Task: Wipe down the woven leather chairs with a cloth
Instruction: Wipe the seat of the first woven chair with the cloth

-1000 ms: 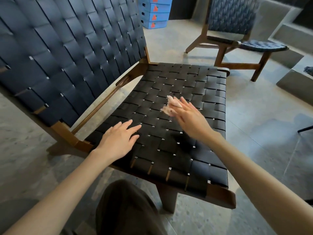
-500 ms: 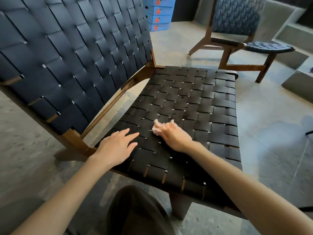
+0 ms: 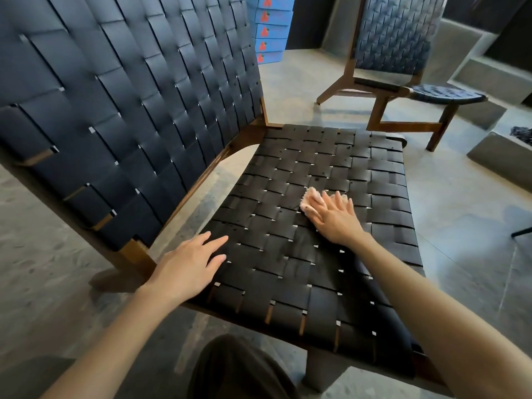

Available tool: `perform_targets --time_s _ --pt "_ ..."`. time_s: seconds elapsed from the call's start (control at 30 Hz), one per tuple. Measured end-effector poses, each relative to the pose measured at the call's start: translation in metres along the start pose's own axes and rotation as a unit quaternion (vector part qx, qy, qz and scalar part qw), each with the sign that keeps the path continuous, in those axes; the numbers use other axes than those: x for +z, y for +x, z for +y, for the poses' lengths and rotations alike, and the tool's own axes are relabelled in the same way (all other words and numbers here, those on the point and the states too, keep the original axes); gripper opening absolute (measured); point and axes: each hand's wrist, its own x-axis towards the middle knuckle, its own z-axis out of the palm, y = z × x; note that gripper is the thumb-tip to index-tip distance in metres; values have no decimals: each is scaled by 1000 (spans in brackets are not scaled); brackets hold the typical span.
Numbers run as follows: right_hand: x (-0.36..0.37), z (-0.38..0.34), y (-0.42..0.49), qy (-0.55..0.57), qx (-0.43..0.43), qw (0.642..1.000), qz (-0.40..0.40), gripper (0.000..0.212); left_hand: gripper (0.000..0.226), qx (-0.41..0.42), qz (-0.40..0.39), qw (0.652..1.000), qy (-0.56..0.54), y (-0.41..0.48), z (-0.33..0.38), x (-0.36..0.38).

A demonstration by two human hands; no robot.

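A woven black leather chair (image 3: 288, 174) with a wooden frame fills the view, its backrest at the left and its seat in the middle. A small pale pink cloth (image 3: 310, 199) lies on the seat's middle. My right hand (image 3: 335, 218) presses flat on it with straight fingers, and only the cloth's far edge shows past my fingertips. At the seat's near left corner my left hand (image 3: 190, 267) rests flat, fingers straight, holding nothing.
A second woven chair (image 3: 397, 47) stands at the back right on the grey floor. Stacked blue boxes (image 3: 269, 30) sit behind the backrest. Concrete steps (image 3: 489, 82) run along the right. My dark-clothed knee (image 3: 239, 372) is at the bottom.
My right hand swept the cloth toward me and left across the seat, then pushed it back out to the seat's middle. My left hand stayed on the seat corner.
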Motion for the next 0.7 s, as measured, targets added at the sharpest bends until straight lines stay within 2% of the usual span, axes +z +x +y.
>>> perform_targets --time_s 0.07,0.13,0.23,0.33,0.4,0.47,0.57,0.63,0.7 --pt "15 -1 8 -8 34 999 5 54 50 0 -5 1000 -2 0 -4 0" --pt "15 -7 18 -5 33 999 27 48 50 4 -12 1000 -2 1 -7 0" --pt "14 -41 30 -64 -71 994 61 34 50 9 -11 1000 0 3 -9 -2" --pt "23 -103 36 -68 -202 975 58 34 50 17 -6 1000 9 8 -9 -5" --pt "27 -129 37 -40 -247 968 28 39 50 22 4 1000 11 11 -11 -8" --pt "26 -120 37 -40 -259 965 3 41 50 21 7 1000 13 16 -16 -11" --pt "23 -58 24 -59 -196 978 34 49 50 17 -5 1000 19 20 -20 -12" --pt "16 -14 11 -46 -91 994 36 52 49 24 -14 1000 7 22 -19 -12" --pt "10 10 6 -31 12 999 -3 48 49 29 -26 999 9 25 -16 -10"
